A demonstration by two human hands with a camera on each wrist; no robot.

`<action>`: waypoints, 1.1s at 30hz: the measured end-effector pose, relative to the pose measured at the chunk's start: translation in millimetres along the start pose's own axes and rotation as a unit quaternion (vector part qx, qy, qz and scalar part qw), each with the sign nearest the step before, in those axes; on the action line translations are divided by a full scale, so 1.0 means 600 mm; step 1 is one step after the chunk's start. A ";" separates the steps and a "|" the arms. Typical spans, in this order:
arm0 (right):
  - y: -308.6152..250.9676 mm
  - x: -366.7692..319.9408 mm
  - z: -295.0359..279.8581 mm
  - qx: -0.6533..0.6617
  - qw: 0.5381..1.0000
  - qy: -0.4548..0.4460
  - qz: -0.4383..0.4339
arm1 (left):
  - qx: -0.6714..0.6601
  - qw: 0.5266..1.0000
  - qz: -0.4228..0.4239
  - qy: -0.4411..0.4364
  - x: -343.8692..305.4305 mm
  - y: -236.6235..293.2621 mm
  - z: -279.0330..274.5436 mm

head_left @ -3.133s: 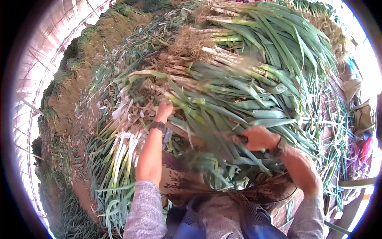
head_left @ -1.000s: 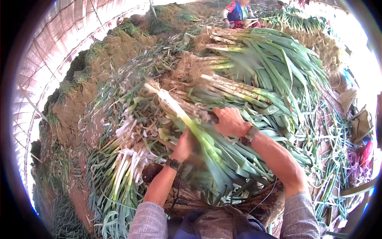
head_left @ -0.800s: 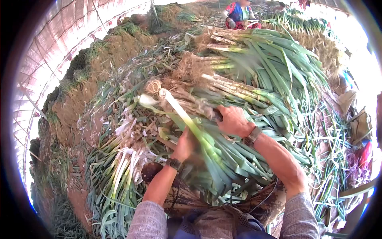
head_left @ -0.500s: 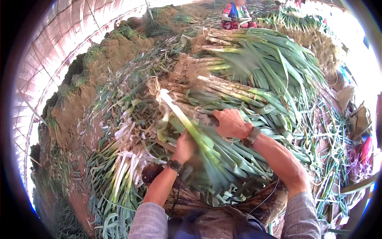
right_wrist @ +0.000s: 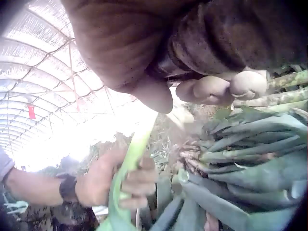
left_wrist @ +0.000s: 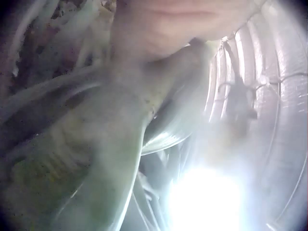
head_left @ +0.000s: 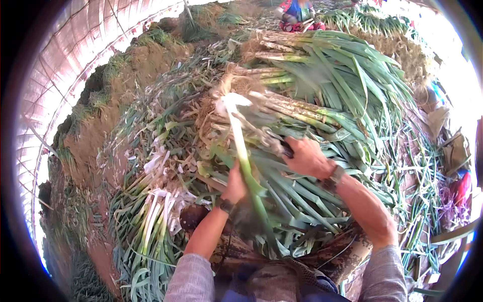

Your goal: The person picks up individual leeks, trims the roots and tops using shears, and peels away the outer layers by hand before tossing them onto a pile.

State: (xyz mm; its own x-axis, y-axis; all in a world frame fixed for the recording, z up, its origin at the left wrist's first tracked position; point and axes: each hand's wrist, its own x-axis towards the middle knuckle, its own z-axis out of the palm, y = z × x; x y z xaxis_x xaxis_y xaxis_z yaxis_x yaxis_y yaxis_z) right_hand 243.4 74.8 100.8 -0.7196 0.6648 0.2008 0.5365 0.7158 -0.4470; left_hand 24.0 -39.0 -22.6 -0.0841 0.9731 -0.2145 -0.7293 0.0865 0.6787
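Observation:
My left hand (head_left: 234, 183) grips a leek (head_left: 238, 135) by its lower stem, its white root end pointing away from me and green leaves hanging toward my lap. In the right wrist view that hand's fingers (right_wrist: 139, 183) curl round the stem (right_wrist: 137, 147). My right hand (head_left: 308, 157) holds a thick dark handle (head_left: 287, 150); the tool's far part is too blurred to name. Ragged pale leek skin (head_left: 270, 142) stretches between the root end and the right hand. The left wrist view is hazy, with broad green leaves (left_wrist: 106, 168) below the palm (left_wrist: 173, 24).
Unpeeled leeks (head_left: 342, 70) with brown roots lie heaped ahead and right. White-stemmed leeks (head_left: 153, 221) lie at the left beside a heap of peelings (head_left: 168, 173). Another person (head_left: 297, 15) sits at the back. A curved wall (head_left: 85, 55) runs along the left.
My left hand has come up from the heap of roots gripping a leek. The root end has swung right and away, while the right hand has shifted right, drawing the skin along.

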 end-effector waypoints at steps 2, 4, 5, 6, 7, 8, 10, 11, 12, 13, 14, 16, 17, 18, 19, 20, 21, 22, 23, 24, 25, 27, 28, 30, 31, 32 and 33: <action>0.036 -0.043 0.012 -0.023 0.999 -0.004 -0.040 | -0.036 0.999 0.024 -0.026 0.014 0.026 -0.006; 0.059 -0.084 0.015 -0.048 0.995 -0.087 -0.023 | -0.090 0.975 0.089 0.184 0.024 0.060 0.001; 0.066 -0.100 0.014 -0.045 0.995 -0.088 -0.029 | -0.090 0.974 0.094 0.188 0.038 0.070 -0.015; 0.073 -0.116 0.011 -0.025 0.991 -0.120 -0.061 | -0.099 0.962 0.149 0.207 0.052 0.080 -0.031; 0.074 -0.128 0.013 -0.005 0.984 -0.151 -0.091 | -0.106 0.948 0.202 0.223 0.066 0.085 -0.053; 0.074 -0.135 0.021 -0.002 0.985 -0.147 -0.090 | -0.102 0.948 0.202 0.222 0.077 0.092 -0.076; 0.075 -0.148 0.035 -0.051 0.989 -0.127 -0.050 | -0.060 0.954 0.202 0.214 0.088 0.100 -0.110; 0.072 -0.149 0.037 -0.071 0.987 -0.142 -0.026 | -0.038 0.949 0.220 0.225 0.092 0.094 -0.117; 0.069 -0.148 0.042 -0.070 0.987 -0.140 -0.023 | -0.036 0.950 0.218 0.223 0.098 0.089 -0.123; 0.066 -0.147 0.047 -0.076 0.988 -0.136 -0.024 | -0.035 0.952 0.191 0.236 0.100 0.087 -0.114; 0.062 -0.148 0.052 -0.081 0.988 -0.132 -0.025 | -0.034 0.954 0.164 0.249 0.100 0.084 -0.106; 0.051 -0.149 0.061 -0.088 0.987 -0.127 -0.043 | -0.024 0.957 0.152 0.245 0.102 0.077 -0.105; 0.048 -0.147 0.064 -0.100 0.985 -0.139 -0.032 | -0.014 0.958 0.165 0.234 0.105 0.075 -0.110; 0.044 -0.145 0.066 -0.111 0.982 -0.152 -0.021 | -0.004 0.959 0.177 0.222 0.109 0.073 -0.117; 0.040 -0.145 0.065 -0.100 0.984 -0.143 -0.021 | -0.004 0.959 0.174 0.223 0.109 0.072 -0.115; 0.036 -0.147 0.064 -0.100 0.984 -0.146 -0.019 | -0.003 0.953 0.188 0.236 0.112 0.072 -0.112; 0.033 -0.147 0.062 -0.102 0.982 -0.154 -0.027 | -0.002 0.947 0.203 0.250 0.115 0.071 -0.110; 0.031 -0.148 0.062 -0.104 0.980 -0.163 -0.037 | -0.005 0.947 0.201 0.251 0.108 0.073 -0.094; 0.033 -0.149 0.068 -0.104 0.981 -0.160 -0.038 | -0.001 0.946 0.195 0.259 0.098 0.076 -0.074; 0.036 -0.148 0.072 -0.105 0.981 -0.162 -0.036 | 0.004 0.945 0.188 0.266 0.088 0.078 -0.054; 0.038 -0.144 0.073 -0.093 0.984 -0.149 -0.030 | 0.002 0.946 0.186 0.265 0.091 0.074 -0.058; 0.038 -0.140 0.072 -0.083 0.987 -0.135 -0.024 | -0.028 0.949 0.187 0.251 0.101 0.070 -0.065; 0.036 -0.139 0.073 -0.067 0.989 -0.129 -0.022 | -0.029 0.949 0.188 0.251 0.101 0.072 -0.063; 0.034 -0.138 0.075 -0.050 0.991 -0.124 -0.020 | -0.063 0.960 0.153 0.226 0.097 0.070 -0.058; 0.033 -0.136 0.074 -0.052 0.991 -0.120 -0.021 | -0.063 0.960 0.153 0.226 0.093 0.069 -0.050; 0.033 -0.135 0.074 -0.054 0.992 -0.115 -0.021 | -0.085 0.959 0.156 0.222 0.089 0.069 -0.042; 0.034 -0.136 0.075 -0.055 0.992 -0.115 -0.021 | -0.108 0.957 0.160 0.218 0.085 0.069 -0.035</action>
State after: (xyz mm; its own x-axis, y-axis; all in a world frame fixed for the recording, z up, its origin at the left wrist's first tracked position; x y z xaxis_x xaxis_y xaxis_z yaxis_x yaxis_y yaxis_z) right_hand 293.0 25.9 35.8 -0.8167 0.5770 0.0077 0.5400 0.7688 -0.3427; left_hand -24.9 9.8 -20.0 -0.5669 0.7570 -0.3250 -0.7383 -0.2919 0.6080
